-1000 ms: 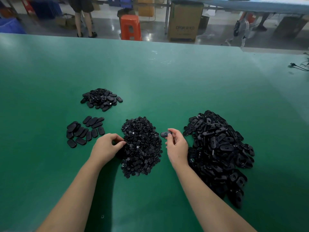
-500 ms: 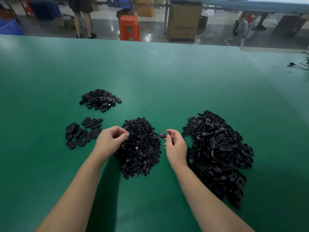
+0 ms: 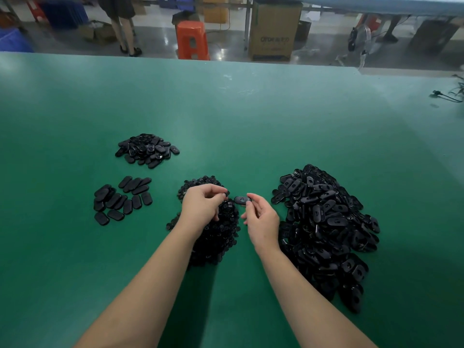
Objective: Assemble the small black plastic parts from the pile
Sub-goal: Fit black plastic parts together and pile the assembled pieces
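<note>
Right hand (image 3: 262, 222) pinches a small black oval plastic shell (image 3: 242, 199) at its right end, thumb and forefinger closed on it, the shell held just above the green bench (image 3: 251, 126) between the two near piles. Its long axis runs left to right, free end pointing straight at the left hand (image 3: 203, 209). That left hand hovers over the middle heap of small round black plastic pieces (image 3: 216, 237), fingers curled in a closed grip; whether a round piece sits between the fingertips I cannot tell, they hide it. The shell lies just to the right of the left fingertips, very near, not touching. So the coming join, I judge, turns on that short sideways gap: the left hand is the nearer mover and needs only to travel right to meet the shell's upturned face. The big heap of black oval shells (image 3: 326, 222) waits by the right forearm; flat black oval pieces (image 3: 123, 199) lie in rows towards the left edge, a smaller black heap (image 3: 147, 149) beyond them
</note>
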Tool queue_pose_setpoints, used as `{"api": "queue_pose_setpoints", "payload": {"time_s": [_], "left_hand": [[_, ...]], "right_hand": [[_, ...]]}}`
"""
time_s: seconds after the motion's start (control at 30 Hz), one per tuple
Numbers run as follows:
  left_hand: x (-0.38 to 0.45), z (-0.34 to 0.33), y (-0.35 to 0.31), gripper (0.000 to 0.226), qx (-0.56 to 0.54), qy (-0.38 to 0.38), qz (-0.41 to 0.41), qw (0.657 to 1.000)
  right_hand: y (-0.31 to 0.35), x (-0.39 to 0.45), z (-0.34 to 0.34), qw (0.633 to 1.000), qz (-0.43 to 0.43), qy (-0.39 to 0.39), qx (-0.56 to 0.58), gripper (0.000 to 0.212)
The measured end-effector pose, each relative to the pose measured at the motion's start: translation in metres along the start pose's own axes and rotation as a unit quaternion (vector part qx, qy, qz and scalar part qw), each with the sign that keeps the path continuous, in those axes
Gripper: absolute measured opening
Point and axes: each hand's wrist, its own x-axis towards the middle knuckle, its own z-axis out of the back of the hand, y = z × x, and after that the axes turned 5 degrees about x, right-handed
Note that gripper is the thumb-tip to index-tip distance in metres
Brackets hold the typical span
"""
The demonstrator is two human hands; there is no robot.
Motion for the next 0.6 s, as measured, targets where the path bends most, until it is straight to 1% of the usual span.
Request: {"api": "queue_pose_setpoints", "payload": {"time_s": [0.1,0.33,0.47,0.6], "left_hand": [[0.002,-0.015,-0.003,0.010,-0.043,0.007,0.039,0.998],[0.000,-0.034,-0.003,0.007,-0.036,0.010,0.089,0.995],[0.000,-0.038,-0.005,0.008,-0.024,0.001,0.090,0.996],[0.000,-0.039,-0.006,0.008,0.014,-0.009,0.074,0.997]], "right_hand": [[0.000,0.001,-0.001,1.000,-0.001,0.001,0.007,0.019],[-0.001,0.001,0.000,1.000,-0.006,0.006,0.016,0.021],[-0.001,0.001,0.000,1.000,-0.014,0.004,0.021,0.022],[0.000,0.000,0.001,1.000,-0.010,0.007,0.018,0.022]]}}
